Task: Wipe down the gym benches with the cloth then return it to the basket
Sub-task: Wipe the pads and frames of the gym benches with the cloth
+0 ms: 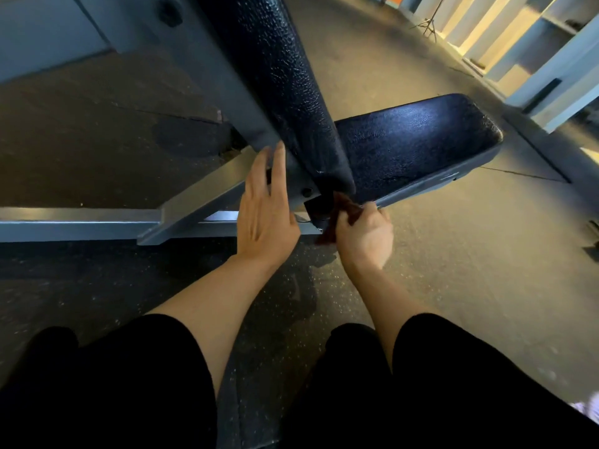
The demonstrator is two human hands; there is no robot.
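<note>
A gym bench fills the upper middle: its black padded backrest (278, 76) slopes down to a black seat pad (415, 140) on a grey metal frame (201, 202). My right hand (364, 236) grips a dark red cloth (340, 215) at the gap where backrest and seat meet, under the backrest's lower end. With straight fingers, my left hand (267, 209) rests against the frame beside the backrest's lower edge. No basket is in view.
Dark speckled rubber floor (453, 254) lies around the bench. Pale blue machine frames (551, 69) stand at the top right and a grey panel (48, 30) at the top left. A stand with thin legs (429, 22) is far back. My dark-clothed legs fill the bottom.
</note>
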